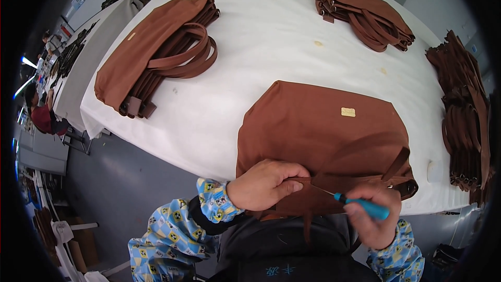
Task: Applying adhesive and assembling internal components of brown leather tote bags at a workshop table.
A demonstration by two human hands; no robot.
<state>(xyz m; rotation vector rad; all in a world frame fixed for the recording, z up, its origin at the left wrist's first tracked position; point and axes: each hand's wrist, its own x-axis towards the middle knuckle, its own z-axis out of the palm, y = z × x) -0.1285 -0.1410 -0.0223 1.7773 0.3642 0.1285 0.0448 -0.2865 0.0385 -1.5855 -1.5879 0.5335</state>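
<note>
Lower centre of frame: brown bag [318, 136] flat on white table [261, 47], near edge pinched shut in left hand [263, 184]; right hand [377, 218] wrapped tight around blue-handled awl [360, 204], tip touching the strap beside left fingertips [292, 185].

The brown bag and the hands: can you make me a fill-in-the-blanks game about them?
1. The right hand holds a thin pointed tool with a ____ handle.
2. The left hand pinches the edge of the ____ bag.
3. The bag lies on a table covered in ____ cloth.
4. The small label on the bag is ____ in colour.

Missing words: blue; brown; white; gold
</note>
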